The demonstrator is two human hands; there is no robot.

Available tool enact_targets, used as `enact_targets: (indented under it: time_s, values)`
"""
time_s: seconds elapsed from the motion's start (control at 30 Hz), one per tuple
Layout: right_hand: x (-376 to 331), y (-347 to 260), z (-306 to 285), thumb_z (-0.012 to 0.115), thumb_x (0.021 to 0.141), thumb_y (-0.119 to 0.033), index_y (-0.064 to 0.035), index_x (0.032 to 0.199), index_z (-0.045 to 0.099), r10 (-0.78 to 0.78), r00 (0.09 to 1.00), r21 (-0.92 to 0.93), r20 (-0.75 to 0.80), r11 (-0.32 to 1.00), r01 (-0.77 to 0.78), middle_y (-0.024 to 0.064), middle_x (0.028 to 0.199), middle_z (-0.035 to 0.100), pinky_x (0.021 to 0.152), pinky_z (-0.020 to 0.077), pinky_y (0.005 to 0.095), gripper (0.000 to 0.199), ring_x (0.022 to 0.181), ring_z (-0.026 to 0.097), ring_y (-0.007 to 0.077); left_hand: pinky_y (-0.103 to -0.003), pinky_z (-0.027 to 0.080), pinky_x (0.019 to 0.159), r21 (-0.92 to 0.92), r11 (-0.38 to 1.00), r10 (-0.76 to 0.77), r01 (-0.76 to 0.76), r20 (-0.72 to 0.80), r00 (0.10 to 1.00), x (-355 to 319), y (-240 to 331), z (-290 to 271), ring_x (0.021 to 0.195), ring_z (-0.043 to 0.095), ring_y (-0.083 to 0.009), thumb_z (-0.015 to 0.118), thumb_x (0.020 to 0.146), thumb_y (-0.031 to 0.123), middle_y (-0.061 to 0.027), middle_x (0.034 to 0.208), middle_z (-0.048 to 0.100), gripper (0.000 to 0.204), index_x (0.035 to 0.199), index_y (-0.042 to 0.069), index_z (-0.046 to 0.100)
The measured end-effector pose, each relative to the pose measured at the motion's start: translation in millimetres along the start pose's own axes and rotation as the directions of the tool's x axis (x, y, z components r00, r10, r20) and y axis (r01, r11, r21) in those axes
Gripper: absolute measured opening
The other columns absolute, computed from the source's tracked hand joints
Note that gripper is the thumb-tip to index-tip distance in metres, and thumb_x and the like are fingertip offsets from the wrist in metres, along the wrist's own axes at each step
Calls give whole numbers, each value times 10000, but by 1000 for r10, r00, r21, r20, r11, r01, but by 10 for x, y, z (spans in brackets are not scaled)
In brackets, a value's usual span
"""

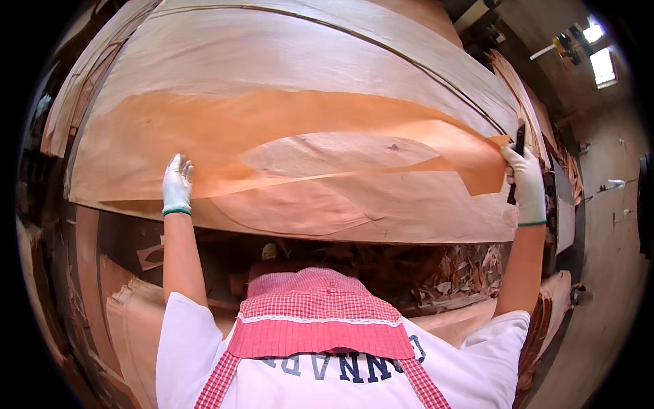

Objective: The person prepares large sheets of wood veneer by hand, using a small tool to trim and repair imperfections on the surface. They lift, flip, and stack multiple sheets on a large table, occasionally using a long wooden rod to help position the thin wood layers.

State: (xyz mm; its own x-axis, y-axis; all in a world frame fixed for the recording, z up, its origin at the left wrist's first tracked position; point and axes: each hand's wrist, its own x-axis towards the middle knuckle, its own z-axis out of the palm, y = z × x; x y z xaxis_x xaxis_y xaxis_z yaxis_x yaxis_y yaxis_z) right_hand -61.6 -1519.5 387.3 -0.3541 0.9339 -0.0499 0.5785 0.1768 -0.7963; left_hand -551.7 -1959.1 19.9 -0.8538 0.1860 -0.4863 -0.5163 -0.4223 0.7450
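A thin orange-brown wood veneer sheet (300,112) lies across a broad stack of pale veneer sheets (225,54). It has a large curved opening, through which the paler wood shows. My left hand (178,183), in a white glove with a green cuff, rests with fingers stretched out on the sheet's near left part. On the far right, my gloved right hand (526,183) is closed round a long, dark, flat tool (520,138), its exact kind unclear. The sheet's raised right corner meets that hand at the fingers and appears pinched there.
A dark curved strip or crack (381,46) runs along the far part of the stack. Torn veneer scraps (470,273) lie below the near edge at right. More veneer stacks (139,327) stand at near left. Concrete floor (606,273) extends at right.
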Motion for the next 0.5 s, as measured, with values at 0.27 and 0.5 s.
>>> enact_targets:
  time_s: [0.27, 0.5]
  values:
    - [1372, 1749, 414, 788, 785, -210, 25, 1030, 597, -23, 971, -309, 236, 946, 97, 79, 865, 625, 729, 472, 362, 390, 802, 571, 198, -369, 507, 885, 825, 472, 519, -312, 26, 854, 447, -326, -62, 1024, 627, -268, 634, 902, 147, -182, 1150, 630, 396, 1250, -25, 559]
    - [1934, 2854, 787, 735, 843, -202, -15, 948, 610, -103, 961, -295, 256, 938, 180, 132, 833, 671, 695, 471, 362, 249, 742, 595, 233, -442, 439, 986, 731, -191, 612, -655, 611, 502, -1195, -1450, 2252, 1112, 577, -347, 564, 925, 157, -178, 1166, 634, 306, 1192, 13, 608]
